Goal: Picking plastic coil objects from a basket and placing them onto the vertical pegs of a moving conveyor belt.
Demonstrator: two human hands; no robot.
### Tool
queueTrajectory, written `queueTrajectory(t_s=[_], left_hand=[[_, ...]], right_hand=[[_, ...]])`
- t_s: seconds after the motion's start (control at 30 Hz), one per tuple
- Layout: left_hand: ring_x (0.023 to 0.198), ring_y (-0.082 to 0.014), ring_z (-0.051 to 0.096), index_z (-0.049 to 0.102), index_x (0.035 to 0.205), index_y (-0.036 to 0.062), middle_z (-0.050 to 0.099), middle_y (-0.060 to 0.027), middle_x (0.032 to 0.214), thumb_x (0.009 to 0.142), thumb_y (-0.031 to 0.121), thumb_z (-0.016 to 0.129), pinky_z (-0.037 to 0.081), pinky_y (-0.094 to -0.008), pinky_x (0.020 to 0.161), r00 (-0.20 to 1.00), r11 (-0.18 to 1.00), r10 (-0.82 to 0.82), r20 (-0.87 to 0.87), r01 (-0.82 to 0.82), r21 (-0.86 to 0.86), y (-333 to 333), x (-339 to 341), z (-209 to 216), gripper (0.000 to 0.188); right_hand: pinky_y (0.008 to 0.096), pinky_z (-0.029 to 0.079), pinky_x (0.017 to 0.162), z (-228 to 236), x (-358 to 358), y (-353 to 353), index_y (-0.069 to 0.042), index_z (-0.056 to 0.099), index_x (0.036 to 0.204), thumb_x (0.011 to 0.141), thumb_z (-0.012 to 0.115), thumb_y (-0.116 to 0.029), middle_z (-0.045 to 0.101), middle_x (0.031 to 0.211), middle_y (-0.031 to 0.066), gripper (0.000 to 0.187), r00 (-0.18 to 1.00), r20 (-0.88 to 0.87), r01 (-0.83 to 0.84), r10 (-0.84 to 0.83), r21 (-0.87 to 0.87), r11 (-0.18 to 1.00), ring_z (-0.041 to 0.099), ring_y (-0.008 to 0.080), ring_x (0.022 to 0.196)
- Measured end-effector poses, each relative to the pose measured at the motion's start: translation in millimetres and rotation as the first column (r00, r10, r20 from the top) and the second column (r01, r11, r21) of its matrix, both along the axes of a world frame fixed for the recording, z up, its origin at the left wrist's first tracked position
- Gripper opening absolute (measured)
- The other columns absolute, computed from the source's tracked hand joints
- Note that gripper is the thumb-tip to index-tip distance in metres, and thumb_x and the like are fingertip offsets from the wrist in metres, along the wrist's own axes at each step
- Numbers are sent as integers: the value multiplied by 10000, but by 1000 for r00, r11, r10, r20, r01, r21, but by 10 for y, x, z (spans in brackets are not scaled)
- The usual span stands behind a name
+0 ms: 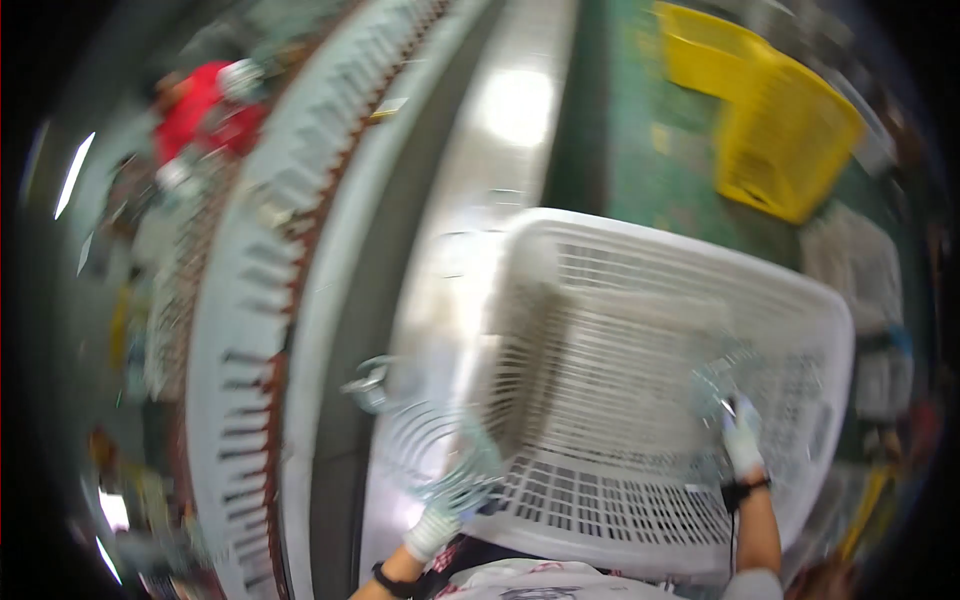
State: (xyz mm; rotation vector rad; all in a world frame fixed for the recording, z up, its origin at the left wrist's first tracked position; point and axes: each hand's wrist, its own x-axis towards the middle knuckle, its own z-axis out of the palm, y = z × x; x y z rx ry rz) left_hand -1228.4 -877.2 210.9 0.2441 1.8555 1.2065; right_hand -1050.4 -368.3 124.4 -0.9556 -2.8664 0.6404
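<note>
My left hand (433, 532), in a white glove with a dark band at the wrist, is at the near left corner of a large white slotted basket (690, 245). It grips the near end of a fanned stack of clear, greenish rounded pieces (437, 450); blur hides their exact kind. My right hand (742, 447), also gloved and with a black wristband, reaches inside the basket on its right side. Its fingers seem closed on a clear piece (722, 382), though motion smears them. Another clear piece (370, 384) lies beyond the stack on the metal surface.
A shiny metal bench (430, 290) runs along the basket's left side. Left of it stands a long conveyor (250, 330) with a row of dark slots. A person in red (205, 115) is across it. Yellow baskets (790, 140) stand on the green floor at the far right.
</note>
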Motion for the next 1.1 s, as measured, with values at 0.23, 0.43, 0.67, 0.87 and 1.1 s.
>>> queueTrajectory(t_s=[0.23,0.43,0.67,0.87,1.1], left_hand=[[782,-125,600,526,1087,-2,610,-85,972,885,207,529,502,-268,718,907,863,369,202,-415,288,12,-670,943,291],[729,-122,588,519,1072,16,598,-59,927,853,170,583,512,-244,650,858,678,480,183,-495,543,-206,-1447,877,275],[782,-173,590,519,1072,13,580,-92,950,845,111,570,512,-296,663,796,551,603,53,-463,694,-190,-2559,692,253],[877,-199,589,559,1081,38,614,-73,974,870,155,480,486,-308,722,15,560,704,-710,-627,542,-1017,-3681,459,255],[958,-282,574,589,1076,51,605,-134,1054,834,132,434,451,-388,816,76,545,249,-966,-835,75,-1580,-3600,890,298]], right_hand=[[254,442,505,482,-304,-1072,-37,506,1080,797,550,-117,568,857,44,297,940,-59,91,-337,-906,413,523,124,606],[221,446,439,1364,-920,-2405,-43,501,1037,751,578,-77,559,784,52,299,919,-18,42,-395,-989,145,510,111,505],[246,482,459,1496,-893,-2872,-42,505,1038,744,632,-143,561,776,57,336,937,-170,-80,-305,-955,286,520,120,515],[250,476,462,1656,-908,-3113,-38,510,1045,759,634,-163,575,796,60,336,928,-245,-146,-279,-932,333,529,123,543],[252,474,437,1312,-876,-3206,-61,508,1043,766,606,-130,567,779,57,302,934,-227,-94,-277,-901,424,530,131,533]])
